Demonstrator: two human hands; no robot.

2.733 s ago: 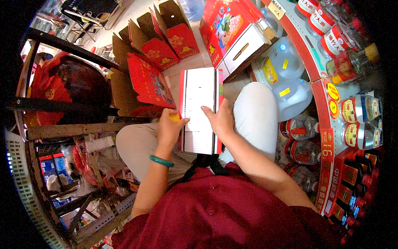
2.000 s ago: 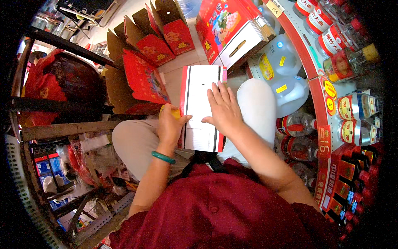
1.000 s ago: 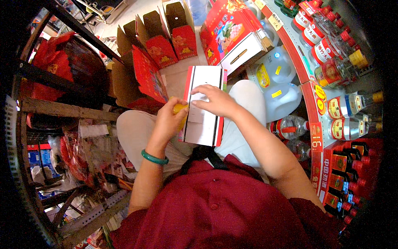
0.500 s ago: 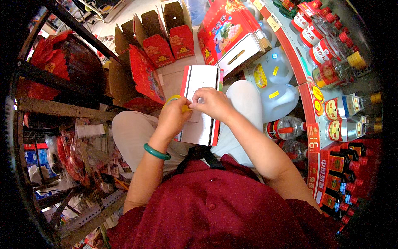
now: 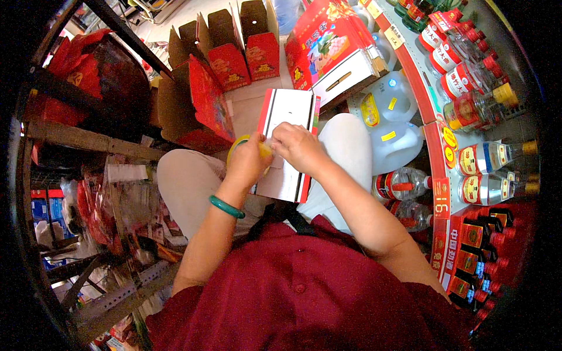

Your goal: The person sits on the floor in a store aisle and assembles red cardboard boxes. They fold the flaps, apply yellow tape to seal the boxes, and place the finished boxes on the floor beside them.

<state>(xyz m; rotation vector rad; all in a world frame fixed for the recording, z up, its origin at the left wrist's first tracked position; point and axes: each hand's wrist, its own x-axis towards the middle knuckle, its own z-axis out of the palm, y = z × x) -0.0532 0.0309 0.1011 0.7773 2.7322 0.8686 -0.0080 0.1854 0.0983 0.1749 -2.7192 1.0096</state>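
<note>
Smooth, faintly glossy white card on the flat box [image 5: 285,146]; matt brown corrugated cardboard on the open cartons [image 5: 202,88] at eleven o'clock; clear shiny plastic bottles [image 5: 486,158] at three.

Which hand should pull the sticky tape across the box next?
Probably the right hand: its fingers are already on the flat box, beside the yellow tape roll that the left hand grips.

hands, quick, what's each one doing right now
left hand: closed on a yellow roll of tape.
right hand: fingers bent, resting on the flat white-and-red cardboard box.
</note>
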